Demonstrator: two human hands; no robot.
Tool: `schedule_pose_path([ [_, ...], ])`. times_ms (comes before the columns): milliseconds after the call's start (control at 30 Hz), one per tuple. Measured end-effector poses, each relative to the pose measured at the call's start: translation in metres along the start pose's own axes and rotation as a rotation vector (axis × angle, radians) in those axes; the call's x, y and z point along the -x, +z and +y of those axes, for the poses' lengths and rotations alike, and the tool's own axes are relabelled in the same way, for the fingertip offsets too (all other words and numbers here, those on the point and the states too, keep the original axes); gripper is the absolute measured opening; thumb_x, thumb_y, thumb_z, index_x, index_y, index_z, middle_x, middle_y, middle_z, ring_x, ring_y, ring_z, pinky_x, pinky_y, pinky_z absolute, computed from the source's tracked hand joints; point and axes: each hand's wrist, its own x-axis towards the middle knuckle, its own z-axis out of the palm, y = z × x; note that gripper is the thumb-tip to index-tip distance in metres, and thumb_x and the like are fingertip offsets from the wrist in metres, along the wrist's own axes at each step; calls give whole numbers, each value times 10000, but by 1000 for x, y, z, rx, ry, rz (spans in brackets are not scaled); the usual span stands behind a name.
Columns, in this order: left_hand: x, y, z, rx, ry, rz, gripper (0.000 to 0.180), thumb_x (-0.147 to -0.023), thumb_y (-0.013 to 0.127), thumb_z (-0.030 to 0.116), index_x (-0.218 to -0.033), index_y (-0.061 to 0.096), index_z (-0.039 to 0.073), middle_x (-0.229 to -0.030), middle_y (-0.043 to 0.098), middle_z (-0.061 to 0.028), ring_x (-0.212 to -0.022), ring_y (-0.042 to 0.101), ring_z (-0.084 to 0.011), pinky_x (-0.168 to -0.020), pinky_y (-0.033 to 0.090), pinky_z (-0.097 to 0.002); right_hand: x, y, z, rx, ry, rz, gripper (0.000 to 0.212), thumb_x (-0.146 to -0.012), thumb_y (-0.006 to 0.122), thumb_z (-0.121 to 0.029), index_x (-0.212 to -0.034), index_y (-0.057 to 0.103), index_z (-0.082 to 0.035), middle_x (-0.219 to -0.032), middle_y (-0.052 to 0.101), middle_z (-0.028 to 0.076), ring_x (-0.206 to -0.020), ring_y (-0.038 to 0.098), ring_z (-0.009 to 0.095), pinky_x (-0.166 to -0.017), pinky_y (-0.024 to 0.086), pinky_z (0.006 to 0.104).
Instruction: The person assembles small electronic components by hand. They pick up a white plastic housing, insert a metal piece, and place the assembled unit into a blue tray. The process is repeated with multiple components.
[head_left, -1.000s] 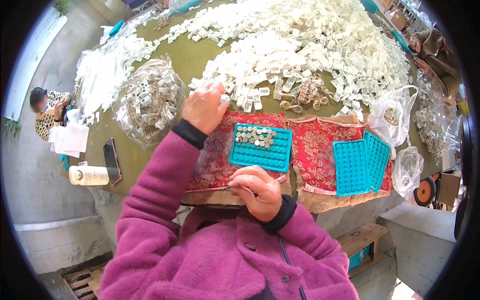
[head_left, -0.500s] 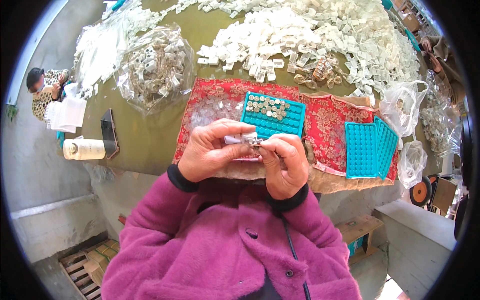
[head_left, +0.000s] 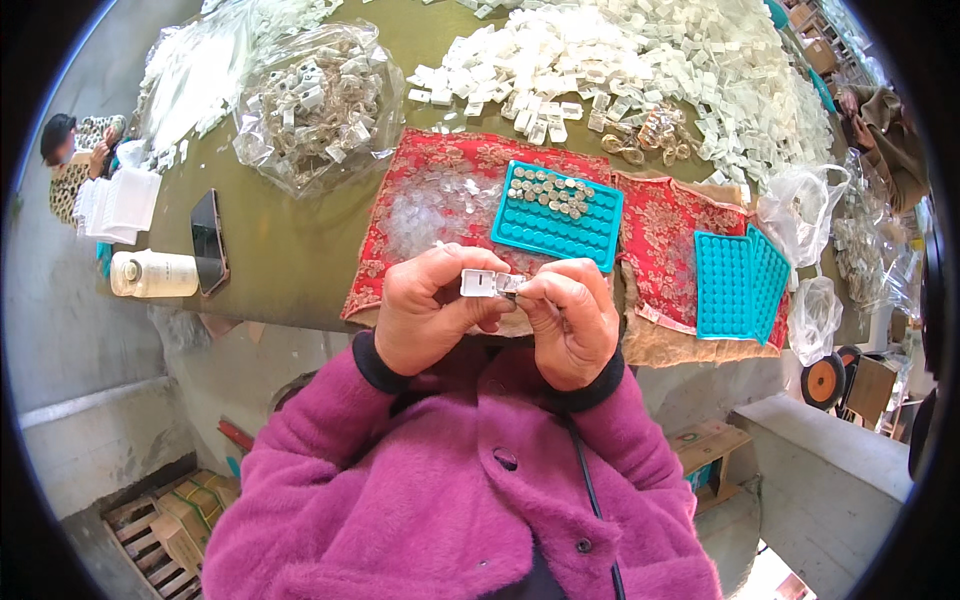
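In front of my chest, above the cloth's near edge, my left hand (head_left: 432, 305) grips a small white rectangular plastic case (head_left: 478, 283) with a dark slot on its face. The thumb and fingertips of my right hand (head_left: 572, 322) pinch a small clear and metallic part (head_left: 510, 284) at the case's right end; whether it is joined to the case is too small to tell. Just beyond my hands lies a teal tray (head_left: 567, 236) with rows of round pockets. Silvery discs like button cells (head_left: 553, 190) lie in its far part.
A red floral cloth (head_left: 448, 160) lies under the tray, with a scatter of clear bits (head_left: 425, 215). Piles of white cases (head_left: 560, 60) cover the far table. Empty teal trays (head_left: 724, 290) lie right; a phone (head_left: 208, 245) and bottle (head_left: 155, 274) left. Another person (head_left: 85, 170) sits far left.
The white case has turned so its slotted face shows, and my left fingers have shifted on it. My right hand stays at its right end. The whole view has shifted slightly.
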Motion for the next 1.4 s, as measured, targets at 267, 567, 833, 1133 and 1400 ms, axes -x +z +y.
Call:
schedule_pose_path([
  [267,7,-3,-2,35,15,31,273,-921,766,-59,-1185,704,-23,-994,727,-86,-775,720,-130,-677,610,-267,-1,3,-3,3,19,-49,224,-858,803,30,-1059,710,-5,-956,657,129,-829,665,266,-708,554,352],
  [567,6,-7,6,383,-252,19,299,-968,715,-49,-1263,671,-23,-999,740,-93,-796,734,-157,-717,649,-310,-1,2,-1,-9,30,-109,239,-855,792,50,-1068,701,-12,-987,673,138,-847,684,282,-713,565,368],
  [833,8,1,10,352,-223,75,286,-959,740,-27,-1237,672,-28,-1012,740,-95,-828,742,-159,-734,652,-296,5,0,-5,58,58,-86,232,-890,750,51,-1068,616,-11,-950,654,130,-835,668,290,-701,550,379],
  [1133,3,14,5,-589,514,152,382,-770,817,-41,-1137,745,37,-964,716,-142,-812,721,-290,-695,586,-370,11,2,0,-49,204,-55,176,-957,723,-3,-1068,588,-19,-941,611,122,-796,628,260,-711,528,355],
  [1400,4,22,3,83,77,68,278,-911,779,-27,-1176,699,4,-994,732,-103,-829,722,-185,-696,616,-299,3,-19,-8,-205,496,-158,138,-1006,723,-84,-1052,619,-6,-856,644,50,-774,631,153,-711,524,290],
])
